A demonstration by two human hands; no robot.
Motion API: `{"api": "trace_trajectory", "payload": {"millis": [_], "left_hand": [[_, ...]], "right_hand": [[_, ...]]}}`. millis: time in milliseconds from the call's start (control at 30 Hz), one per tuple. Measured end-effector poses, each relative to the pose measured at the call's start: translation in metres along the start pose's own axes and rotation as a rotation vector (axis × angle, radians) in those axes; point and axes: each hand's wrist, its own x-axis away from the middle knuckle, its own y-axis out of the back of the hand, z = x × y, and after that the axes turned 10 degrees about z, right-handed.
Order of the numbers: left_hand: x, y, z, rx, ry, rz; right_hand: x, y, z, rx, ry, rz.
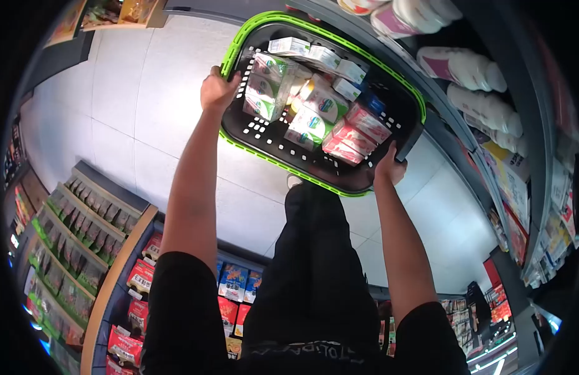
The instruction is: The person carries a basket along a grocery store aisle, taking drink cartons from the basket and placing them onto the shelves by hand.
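Right now, both hands are holding a black basket with a green rim (pixel 317 167) at the top middle of the frame. The left hand (pixel 219 92) is curled on the rim at the basket's left side. The right hand (pixel 388 170) is curled on the basket's lower right corner. Some fingers are tucked out of sight.

The basket is tilted in the frame. Inside, green and white packs (pixel 262 87) are piled on the left, and more green and white packs (pixel 311 127) sit in the middle. White boxes (pixel 324 57) are near the top. Pink packs (pixel 355 136) sit near the right hand, with something blue (pixel 375 102) just above them.

Under the basket is a pale floor (pixel 171 62). White bottles (pixel 461 67) are on a shelf at the upper right. Red bags (pixel 139 275) are at the lower left.
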Motion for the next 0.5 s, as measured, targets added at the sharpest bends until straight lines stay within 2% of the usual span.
{"api": "trace_trajectory", "payload": {"millis": [500], "left_hand": [[-0.018, -0.014, -0.006, -0.046, 0.023, 0.037]], "right_hand": [[-0.001, -0.012, 0.008, 0.084, -0.029, -0.057]]}}
